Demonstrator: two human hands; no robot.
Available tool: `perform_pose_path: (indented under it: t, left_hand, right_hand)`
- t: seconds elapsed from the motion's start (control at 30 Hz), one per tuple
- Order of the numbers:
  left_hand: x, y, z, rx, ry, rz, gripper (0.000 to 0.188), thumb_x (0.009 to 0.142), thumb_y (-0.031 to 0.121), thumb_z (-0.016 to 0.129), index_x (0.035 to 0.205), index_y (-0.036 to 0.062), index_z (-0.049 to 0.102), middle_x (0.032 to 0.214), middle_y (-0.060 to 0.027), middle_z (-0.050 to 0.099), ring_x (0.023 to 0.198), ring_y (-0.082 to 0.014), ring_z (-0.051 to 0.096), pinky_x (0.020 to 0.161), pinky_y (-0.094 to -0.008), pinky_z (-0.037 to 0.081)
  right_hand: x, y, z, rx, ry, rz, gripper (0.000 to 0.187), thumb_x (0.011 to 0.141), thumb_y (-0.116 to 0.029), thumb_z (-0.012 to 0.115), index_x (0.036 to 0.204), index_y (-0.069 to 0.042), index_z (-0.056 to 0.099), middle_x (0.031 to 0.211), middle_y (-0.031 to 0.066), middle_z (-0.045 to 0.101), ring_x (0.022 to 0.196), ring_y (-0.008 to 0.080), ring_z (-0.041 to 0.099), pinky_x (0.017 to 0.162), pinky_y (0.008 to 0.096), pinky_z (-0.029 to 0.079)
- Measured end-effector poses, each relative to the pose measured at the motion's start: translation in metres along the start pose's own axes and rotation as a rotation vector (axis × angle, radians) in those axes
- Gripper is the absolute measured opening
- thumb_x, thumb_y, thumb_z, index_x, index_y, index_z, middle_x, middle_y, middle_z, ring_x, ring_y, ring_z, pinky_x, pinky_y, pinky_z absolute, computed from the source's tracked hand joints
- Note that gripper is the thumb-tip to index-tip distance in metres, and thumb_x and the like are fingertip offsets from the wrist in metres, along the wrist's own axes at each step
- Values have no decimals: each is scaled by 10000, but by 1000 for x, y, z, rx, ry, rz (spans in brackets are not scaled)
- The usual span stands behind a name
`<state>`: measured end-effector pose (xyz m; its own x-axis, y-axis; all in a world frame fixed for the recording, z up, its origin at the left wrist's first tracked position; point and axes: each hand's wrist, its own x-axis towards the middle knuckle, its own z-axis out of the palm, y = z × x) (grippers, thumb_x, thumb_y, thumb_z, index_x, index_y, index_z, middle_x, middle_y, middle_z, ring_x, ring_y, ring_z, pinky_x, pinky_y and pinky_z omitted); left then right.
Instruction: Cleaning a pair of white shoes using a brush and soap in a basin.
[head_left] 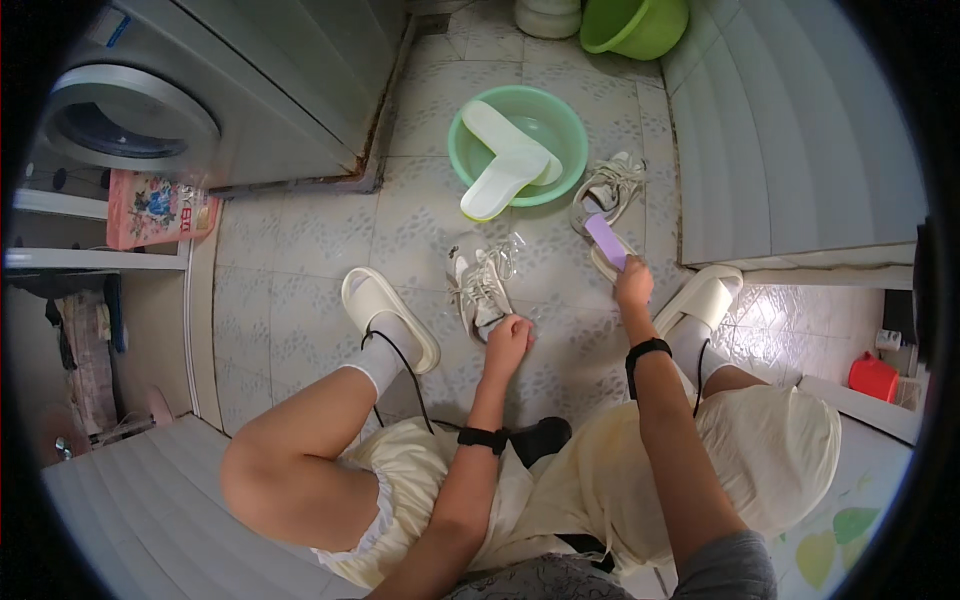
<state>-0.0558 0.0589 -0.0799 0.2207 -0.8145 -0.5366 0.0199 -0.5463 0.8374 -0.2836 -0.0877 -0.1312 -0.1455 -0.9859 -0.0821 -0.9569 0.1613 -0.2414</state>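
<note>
Tiles (320,235) bear a basin (568,140) at twelve o'clock. Right hand (633,284) grips a purple brush (604,241); left hand (509,343) curls at a shoe (483,293), hold unclear.

A grey washing machine (182,120) with round door at upper left, a pink flowered container (150,205) below it, a bright green bucket (668,28) (cut by the upper edge) beside a white vessel (548,20), pale patterned floor tiles (300,230).

Arms (668,430) extended fwd; L hand (509,341) curled, R hand (633,285) gripping.
</note>
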Motion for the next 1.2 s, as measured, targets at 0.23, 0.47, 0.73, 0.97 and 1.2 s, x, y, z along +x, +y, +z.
perform_pose_path:
  t: [0.23,0.47,0.73,0.97,1.2]
  left_hand:
    - [6,1,-7,-200,-3,-28,201,894,150,447,926,7,584,757,-61,619,648,-116,577,615,-225,459]
    - [0,34,-8,-636,106,-178,307,925,285,409,1086,65,550,1045,-56,591,934,-133,556,803,-256,420]
    - [-7,29,-30,-1279,-178,-84,337,937,304,366,1121,60,509,1112,-65,552,1014,-206,520,856,-354,413]
    - [2,17,-39,-1603,-47,-43,359,950,266,308,1172,42,480,1197,-88,500,1096,-222,471,946,-408,358]
    - [7,29,-48,-1655,4,21,406,958,251,266,1238,-4,412,1248,-112,464,1164,-259,425,991,-385,337]
  right_hand:
    - [-25,-32,-32,301,121,-86,109,715,-99,589,762,-1,599,732,219,580,673,369,591,598,418,467]
    - [-83,-118,-45,1149,-715,-39,193,830,-109,591,920,59,563,756,48,628,670,100,595,581,245,512]
    - [-122,-167,-89,753,-535,-349,240,894,-183,498,957,49,498,804,181,602,775,221,628,603,342,504]
    - [-136,-166,-101,437,-90,-709,270,859,-170,486,1042,22,432,892,233,567,684,427,570,645,507,440]
    - [-164,-163,-106,5,-215,-705,561,865,-256,483,1371,-245,240,786,148,579,542,342,583,474,433,472]
